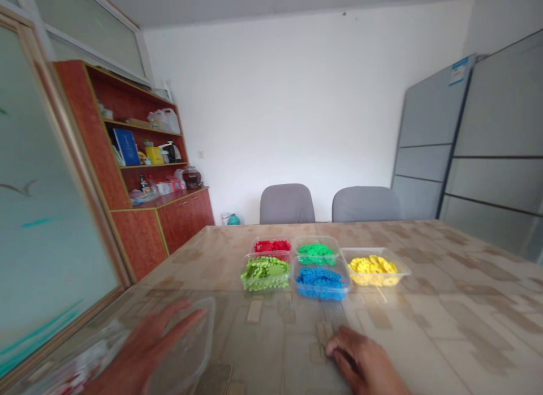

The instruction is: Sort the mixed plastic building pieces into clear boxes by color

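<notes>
My left hand [159,338] reaches over a clear plastic container [210,333] at the lower left. Its fingers are stretched out and apart, slightly blurred, and overlap the container's left side; I cannot tell whether they touch it. My right hand [360,355] is low at the table's near side with its fingers curled in, and nothing shows in it. Ahead of both hands stand clear tubs of small plastic pieces: red pieces [272,246], green pieces [316,252], light green pieces [266,270], blue pieces [321,282] and yellow pieces [373,266].
A crumpled clear plastic bag [89,358] lies at the table's left edge, beside my left forearm. Two grey chairs [287,204] stand behind the patterned table [458,304]. A red-brown cabinet [139,236] is at the left, grey cabinets [428,123] at the right.
</notes>
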`<action>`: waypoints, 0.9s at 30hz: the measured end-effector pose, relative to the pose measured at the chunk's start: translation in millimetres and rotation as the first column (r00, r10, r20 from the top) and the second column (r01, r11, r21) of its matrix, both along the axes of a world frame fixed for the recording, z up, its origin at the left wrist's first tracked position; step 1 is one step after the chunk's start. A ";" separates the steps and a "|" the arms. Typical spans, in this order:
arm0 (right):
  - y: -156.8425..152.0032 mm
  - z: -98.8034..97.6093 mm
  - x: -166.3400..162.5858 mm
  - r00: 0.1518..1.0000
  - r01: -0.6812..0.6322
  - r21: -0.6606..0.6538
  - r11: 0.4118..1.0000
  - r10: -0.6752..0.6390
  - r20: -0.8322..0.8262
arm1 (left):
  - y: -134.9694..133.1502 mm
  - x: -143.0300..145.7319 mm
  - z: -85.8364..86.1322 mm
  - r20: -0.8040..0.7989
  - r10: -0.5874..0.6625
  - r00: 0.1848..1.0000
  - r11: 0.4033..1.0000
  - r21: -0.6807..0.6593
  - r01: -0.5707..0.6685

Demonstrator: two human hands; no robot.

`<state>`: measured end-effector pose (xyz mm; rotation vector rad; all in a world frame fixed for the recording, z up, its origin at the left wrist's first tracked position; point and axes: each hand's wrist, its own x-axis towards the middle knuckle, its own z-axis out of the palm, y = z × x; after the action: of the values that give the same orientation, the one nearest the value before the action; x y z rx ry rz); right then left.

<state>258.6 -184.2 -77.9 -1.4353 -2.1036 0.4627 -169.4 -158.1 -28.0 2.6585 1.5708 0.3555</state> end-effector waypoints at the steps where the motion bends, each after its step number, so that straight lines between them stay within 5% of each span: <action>1: 0.3 -0.4 0.2 1.000 0.004 -0.004 1.000 -0.004 -0.006 | 0.4 25.0 4.1 -0.004 -0.034 0.999 0.996 -0.078 0.034; 3: 2.1 -1.6 1.3 0.999 0.008 -0.016 1.000 -0.009 -0.035 | 0.0 76.4 11.8 0.001 -0.095 0.996 0.973 -0.210 0.093; 7: 8.1 -5.2 6.2 0.988 0.011 -0.078 0.997 -0.023 -0.155 | 0.9 159.4 20.0 0.036 -0.156 0.987 0.951 -0.263 0.159; 12: 11.9 -7.4 10.9 0.970 -0.011 -0.147 0.989 -0.025 -0.241 | 6.0 192.2 18.9 0.033 -0.197 0.980 0.940 -0.277 0.199; 17: 13.1 -7.8 9.8 0.978 -0.012 -0.172 0.985 -0.025 -0.208 | 3.3 156.7 15.7 -0.094 -0.086 0.992 0.962 -0.267 0.059; 20: 13.1 -7.9 8.8 0.981 -0.014 -0.155 0.988 -0.016 -0.192 | 1.6 109.3 21.0 -0.224 0.128 0.966 0.979 -0.126 -0.159; 24: 14.0 -6.8 8.5 0.987 -0.017 -0.144 0.989 -0.006 -0.158 | -3.9 33.6 25.2 -0.307 0.485 0.819 0.873 0.222 -0.434; 27: 16.0 -5.5 8.6 0.987 -0.032 -0.151 0.988 0.007 -0.160 | -10.7 -13.9 11.6 -0.319 0.575 0.753 0.818 0.222 -0.530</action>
<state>267.2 -168.2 -83.4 -1.4123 -1.9921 0.7359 -183.3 -168.7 -16.3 2.3664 2.5396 -0.0723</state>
